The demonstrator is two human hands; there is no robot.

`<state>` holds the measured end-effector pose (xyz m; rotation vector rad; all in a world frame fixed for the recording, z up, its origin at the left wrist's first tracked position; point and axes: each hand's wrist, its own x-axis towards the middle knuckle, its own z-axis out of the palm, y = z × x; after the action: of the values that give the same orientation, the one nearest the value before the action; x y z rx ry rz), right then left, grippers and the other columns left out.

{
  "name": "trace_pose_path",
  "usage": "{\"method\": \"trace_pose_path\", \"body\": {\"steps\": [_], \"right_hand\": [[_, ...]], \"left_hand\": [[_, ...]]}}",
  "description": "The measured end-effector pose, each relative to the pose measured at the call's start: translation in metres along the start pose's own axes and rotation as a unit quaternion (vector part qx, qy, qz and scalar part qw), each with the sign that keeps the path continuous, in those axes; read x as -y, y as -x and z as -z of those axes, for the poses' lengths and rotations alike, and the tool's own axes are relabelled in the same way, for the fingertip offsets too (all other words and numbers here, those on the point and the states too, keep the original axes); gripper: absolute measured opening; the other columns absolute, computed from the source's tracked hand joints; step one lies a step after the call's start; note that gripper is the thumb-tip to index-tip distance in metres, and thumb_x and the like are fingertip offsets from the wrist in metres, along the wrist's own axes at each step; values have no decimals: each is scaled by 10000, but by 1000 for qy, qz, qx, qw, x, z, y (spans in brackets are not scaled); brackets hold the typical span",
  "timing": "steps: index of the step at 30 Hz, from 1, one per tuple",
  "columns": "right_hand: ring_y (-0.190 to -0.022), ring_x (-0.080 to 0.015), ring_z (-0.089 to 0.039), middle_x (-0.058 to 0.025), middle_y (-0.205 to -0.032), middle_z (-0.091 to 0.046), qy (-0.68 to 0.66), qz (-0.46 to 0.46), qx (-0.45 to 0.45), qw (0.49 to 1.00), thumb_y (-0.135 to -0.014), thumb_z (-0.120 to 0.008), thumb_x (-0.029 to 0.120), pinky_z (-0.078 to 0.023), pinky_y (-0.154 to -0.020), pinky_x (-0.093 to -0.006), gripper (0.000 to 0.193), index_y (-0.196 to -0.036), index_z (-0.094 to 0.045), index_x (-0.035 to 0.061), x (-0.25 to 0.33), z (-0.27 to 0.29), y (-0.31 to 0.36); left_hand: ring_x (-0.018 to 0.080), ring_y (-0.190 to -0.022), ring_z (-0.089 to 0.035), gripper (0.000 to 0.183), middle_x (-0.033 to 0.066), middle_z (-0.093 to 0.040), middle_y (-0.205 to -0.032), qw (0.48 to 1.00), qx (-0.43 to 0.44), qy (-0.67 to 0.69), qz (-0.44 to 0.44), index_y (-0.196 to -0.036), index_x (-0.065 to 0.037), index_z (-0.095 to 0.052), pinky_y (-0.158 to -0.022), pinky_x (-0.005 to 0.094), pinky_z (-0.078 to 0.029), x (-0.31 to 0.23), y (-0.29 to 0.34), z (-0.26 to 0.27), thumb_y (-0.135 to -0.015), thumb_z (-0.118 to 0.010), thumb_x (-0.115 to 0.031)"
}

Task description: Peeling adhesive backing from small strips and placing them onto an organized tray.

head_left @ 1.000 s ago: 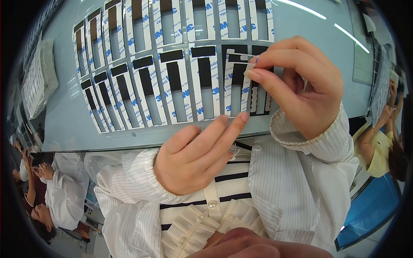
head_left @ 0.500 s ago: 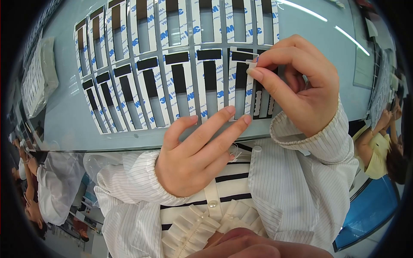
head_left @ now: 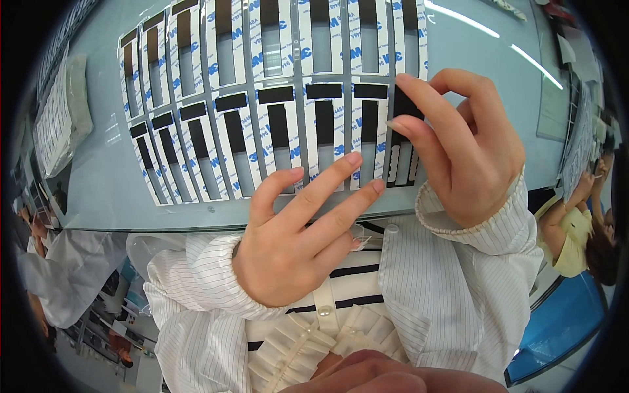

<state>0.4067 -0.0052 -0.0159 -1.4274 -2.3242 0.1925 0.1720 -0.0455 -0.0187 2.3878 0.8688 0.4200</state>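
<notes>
My left hand (head_left: 288, 236) is palm down with fingers spread, its fingertips resting at the near ends of the front row. My right hand (head_left: 468, 144) hovers at that row's right end, thumb and forefinger apart, with nothing visible between them. Beside those two fingers lies a black strip-shaped part (head_left: 404, 105) without white backing, partly hidden by the hand. The neighbouring part (head_left: 370, 91) is black with a white, blue-printed adhesive liner (head_left: 357, 134) framing it. Similar lined parts stand in two rows; a farther one (head_left: 320, 62) is cut by the picture's top edge.
The rows lie on a pale glass-topped table (head_left: 262, 218), whose near edge runs before my body. A clear bag of parts (head_left: 60, 118) sits at the left. Other people work at both sides; one wears a yellow top (head_left: 569, 239). A blue panel (head_left: 557, 327) is at lower right.
My right hand has let go of a clear strip at the lined part and drawn slightly right and nearer, its pinch opened. The rows sit slightly nearer. My left hand stays nearly still.
</notes>
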Motion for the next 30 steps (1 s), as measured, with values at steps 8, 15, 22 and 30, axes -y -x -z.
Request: {"method": "trace_pose_path", "body": {"steps": [8,15,22,30], "right_hand": [[-1336,-322,-424,-204,-1464,-480,-10,149,90,985,-891,-348,757,-387,-1081,-453,726,-1216,-731,234,-12,-9,10],[-1458,-361,-299,-180,-1552,-405,65,129,111,983,-852,-216,833,-63,-1204,-486,798,-1276,-689,351,-22,-16,1],[-1474,-398,-257,-230,-1582,-309,-41,284,-108,952,-878,-332,807,-86,-1186,-555,752,-1419,-557,334,-65,-56,-10],[-927,-265,-644,-237,-1225,-653,-249,184,89,947,-997,-575,318,-520,-857,-386,435,-1212,-658,-51,-7,17,-11]], "left_hand": [[294,-1325,-538,158,14,-655,-1321,1000,-10,-14,3,-733,-119,-612,-1041,490,-304,2,5,-6,-716,-756,-181],[300,-1327,-536,149,26,-645,-1337,1000,-7,-4,-15,-759,-108,-621,-1033,455,-349,8,3,-5,-728,-751,-173],[306,-1328,-539,158,83,-634,-1350,999,2,29,-36,-754,-96,-619,-1027,453,-358,10,3,7,-751,-752,-181],[247,-857,-588,185,79,-652,-1023,979,-76,181,46,-796,-85,-699,-708,350,-456,9,14,27,-679,-831,-139]]}}
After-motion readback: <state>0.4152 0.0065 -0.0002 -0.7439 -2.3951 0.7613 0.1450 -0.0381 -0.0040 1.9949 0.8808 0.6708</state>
